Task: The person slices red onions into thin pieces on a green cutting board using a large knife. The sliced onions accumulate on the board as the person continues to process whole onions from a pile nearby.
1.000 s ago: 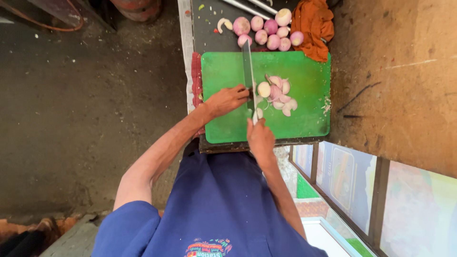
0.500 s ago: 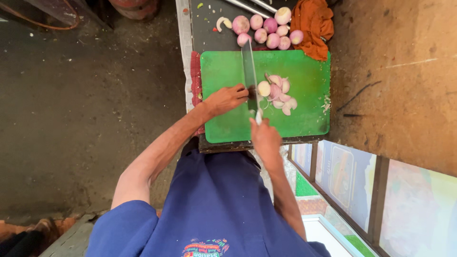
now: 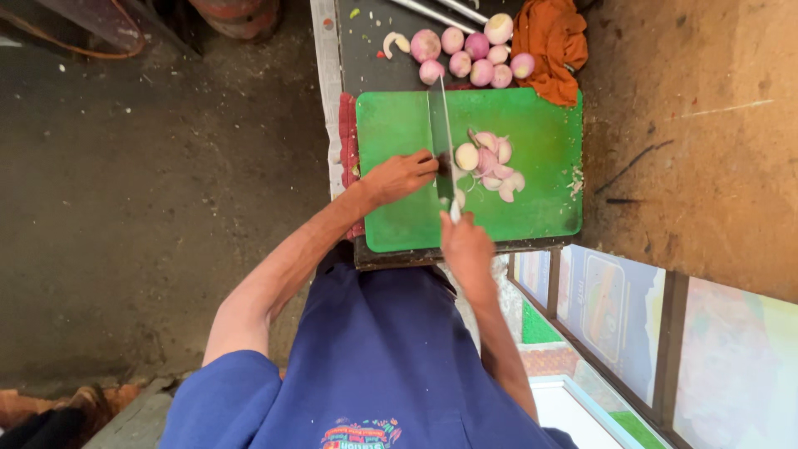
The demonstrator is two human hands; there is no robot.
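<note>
The work surface is a green cutting board (image 3: pixel 532 125), rectangular, set on a narrow dark counter (image 3: pixel 370 62). A red cloth (image 3: pixel 346 137) shows under the board's left edge. A strip of pale paper (image 3: pixel 326 66) runs along the counter's left side.

The right hand (image 3: pixel 467 245) is closed around the handle of a long knife (image 3: pixel 440 125) at the near edge of the board. The blade runs away from the person, across the board, and its tip reaches the board's far edge. The left hand (image 3: pixel 401 176) rests on the board just left of the blade, fingers curled and pointing toward it. Whether anything is pinned under those fingertips cannot be determined. The two hands are apart, one on each end of the cutting zone.

Just right of the blade, near the middle of the board, lies a heap of cut onion pieces (image 3: pixel 492 162), pink and white. Small scraps lie near the board's right edge.

Beyond the board, on the counter, stands a cluster of peeled whole onions (image 3: pixel 474 54). A curved onion scrap (image 3: pixel 391 41) lies to their left. An orange cloth (image 3: pixel 549 46) is bunched at the far right corner, touching the board. Two metal rods (image 3: pixel 440 12) cross the counter's far end.

Left of the counter is a dark, rough floor (image 3: pixel 150 183). Right of it is a tan wall surface (image 3: pixel 698 125). Below that sits a glass-fronted frame (image 3: pixel 632 316) with dark bars. The person wears a blue apron (image 3: pixel 382 357).
</note>
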